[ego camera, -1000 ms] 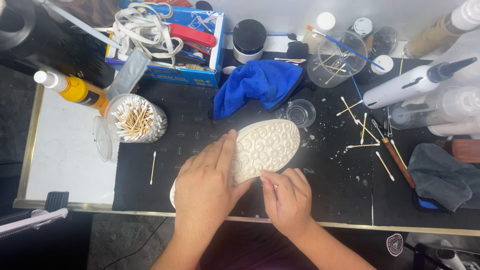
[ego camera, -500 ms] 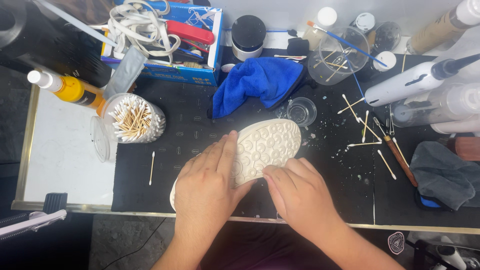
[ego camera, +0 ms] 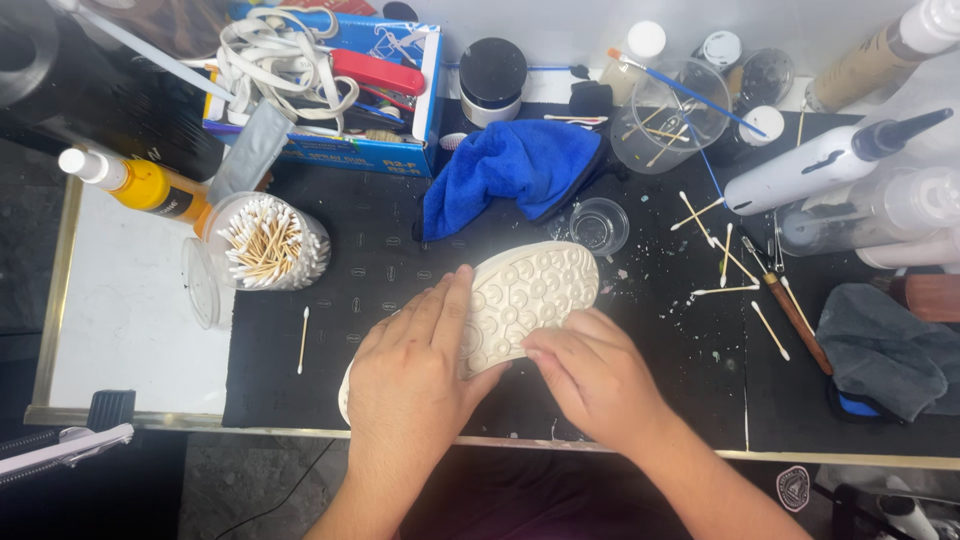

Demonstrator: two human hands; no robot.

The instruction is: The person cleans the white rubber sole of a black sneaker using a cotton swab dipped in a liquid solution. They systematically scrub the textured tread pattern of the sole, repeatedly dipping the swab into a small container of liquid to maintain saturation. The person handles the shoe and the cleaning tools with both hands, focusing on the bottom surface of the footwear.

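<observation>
A matt, knobbly rubber shoe sole [ego camera: 525, 300] lies on a matt black mat [ego camera: 650, 350] beside soft blue cloth [ego camera: 510, 165].
</observation>
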